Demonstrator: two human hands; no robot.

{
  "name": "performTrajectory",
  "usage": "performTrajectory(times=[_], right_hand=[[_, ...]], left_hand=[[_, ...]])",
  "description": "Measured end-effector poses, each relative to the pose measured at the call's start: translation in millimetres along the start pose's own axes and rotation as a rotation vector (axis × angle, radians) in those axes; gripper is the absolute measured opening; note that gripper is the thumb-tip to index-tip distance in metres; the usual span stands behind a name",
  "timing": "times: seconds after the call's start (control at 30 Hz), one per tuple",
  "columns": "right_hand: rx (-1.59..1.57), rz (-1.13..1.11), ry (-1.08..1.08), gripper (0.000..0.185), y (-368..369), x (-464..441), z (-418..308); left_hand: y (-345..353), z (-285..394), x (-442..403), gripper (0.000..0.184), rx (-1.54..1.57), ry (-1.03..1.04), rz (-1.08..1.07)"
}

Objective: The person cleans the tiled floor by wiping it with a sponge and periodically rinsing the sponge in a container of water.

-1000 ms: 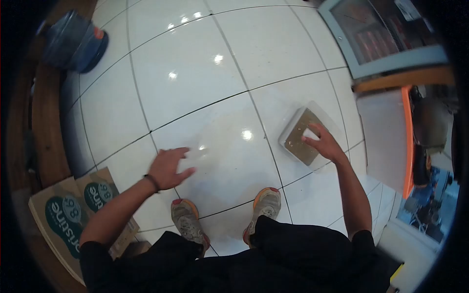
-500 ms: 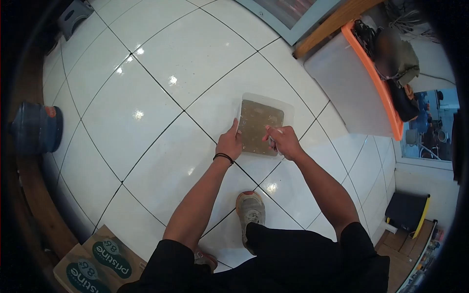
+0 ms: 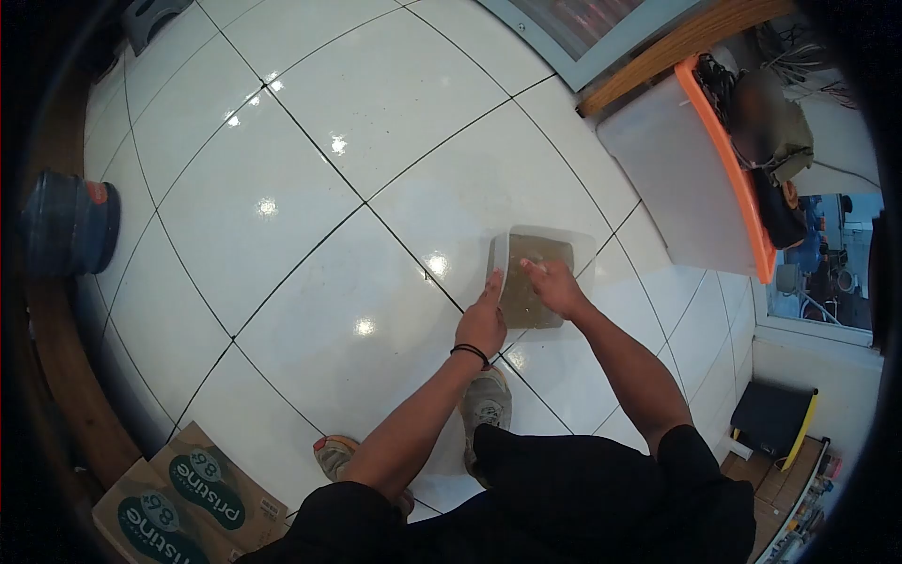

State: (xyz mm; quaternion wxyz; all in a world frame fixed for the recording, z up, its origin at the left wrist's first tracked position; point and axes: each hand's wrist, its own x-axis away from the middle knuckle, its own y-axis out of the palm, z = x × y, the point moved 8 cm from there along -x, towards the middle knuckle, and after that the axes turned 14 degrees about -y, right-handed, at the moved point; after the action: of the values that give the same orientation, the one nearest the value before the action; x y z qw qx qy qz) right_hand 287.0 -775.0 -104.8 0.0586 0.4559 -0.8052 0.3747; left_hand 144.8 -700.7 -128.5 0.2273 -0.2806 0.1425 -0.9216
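A clear plastic tub (image 3: 584, 246) of murky brown water (image 3: 545, 315) is in front of me, above the tiles or on them; I cannot tell which. My left hand (image 3: 481, 324) is at the tub's left wall, its fingers along the side and closed on it. Over the water, near the right side, my right hand (image 3: 556, 287) is closed. A small whitish bit shows by its fingers, too unclear to name; whether this hand also grips the rim is hidden.
My shoe (image 3: 487, 404) is just below the tub on white tiles (image 3: 291, 273). A water jug (image 3: 70, 224) lies at the left, cardboard boxes (image 3: 193, 493) at the lower left. An orange-rimmed storage bin (image 3: 658, 169) stands at the right, beneath a cabinet door (image 3: 554, 47).
The tub has moved right and closer to me, both hands moving with it. My other shoe now shows further left. The view has shifted slightly.
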Motion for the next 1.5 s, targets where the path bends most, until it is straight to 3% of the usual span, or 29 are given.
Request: performTrajectory(times=[0.17,0.27,0.47,0.6,0.67,0.7,0.77,0.83,0.93,1.03,1.13,1.23,1.33,1.43,1.5], right_hand=[[0.186,0.003,-0.043,0.054,3.5,32.9,40.3],[0.254,-0.080,0.070,0.056,1.2,58.6,48.9],[0.263,0.018,0.118,0.052,-16.3,97.0,50.4],[-0.268,-0.052,0.261,0.043,-20.4,116.7,37.3],[-0.620,-0.058,0.229,0.048,-27.3,121.3,22.3],[-0.830,-0.098,0.185,0.059,-26.1,121.4,20.9],[-1.153,-0.126,0.159,0.067,-28.0,121.7,6.2],[-1.304,-0.113,0.133,0.067,-30.2,120.8,-3.5],[-1.442,-0.112,0.031,0.065,-36.7,115.3,-29.7],[-1.508,-0.159,-0.050,0.065,-36.3,115.6,-41.4],[-1.440,-0.099,0.012,0.065,-31.8,115.1,-38.0],[-1.491,-0.190,-0.021,0.065,-28.2,114.9,-46.7],[-1.482,-0.264,-0.064,0.066,-25.7,112.7,-59.7],[-1.488,-0.289,-0.074,0.067,-25.1,111.9,-61.1],[-1.494,-0.319,-0.108,0.068,-26.1,111.4,-62.7]], left_hand=[[21.3,-1.3,13.9,0.068,-0.005,0.000,-0.091],[34.5,-0.2,21.2,0.068,-0.035,-0.020,-0.174],[62.1,-3.2,30.9,0.070,-0.050,0.001,-0.316],[60.0,0.0,35.0,0.068,-0.073,-0.044,-0.319],[45.4,6.8,31.8,0.067,-0.090,-0.063,-0.247],[39.9,7.6,32.8,0.067,-0.103,-0.080,-0.229],[15.7,15.4,33.4,0.070,0.102,0.031,0.029],[4.0,32.0,37.3,0.068,0.338,0.033,-0.098],[9.7,56.1,41.9,0.062,0.636,0.154,-0.370],[35.8,69.2,55.5,0.060,1.007,-0.066,-0.766],[34.4,75.9,58.1,0.054,1.001,-0.141,-0.719],[30.5,66.0,54.2,0.044,0.965,-0.162,-0.649],[20.7,64.5,53.9,0.031,0.777,-0.135,-0.631],[5.5,70.1,52.6,0.024,0.587,-0.060,-0.484],[0.3,69.3,52.5,0.021,0.662,-0.036,-0.430]])
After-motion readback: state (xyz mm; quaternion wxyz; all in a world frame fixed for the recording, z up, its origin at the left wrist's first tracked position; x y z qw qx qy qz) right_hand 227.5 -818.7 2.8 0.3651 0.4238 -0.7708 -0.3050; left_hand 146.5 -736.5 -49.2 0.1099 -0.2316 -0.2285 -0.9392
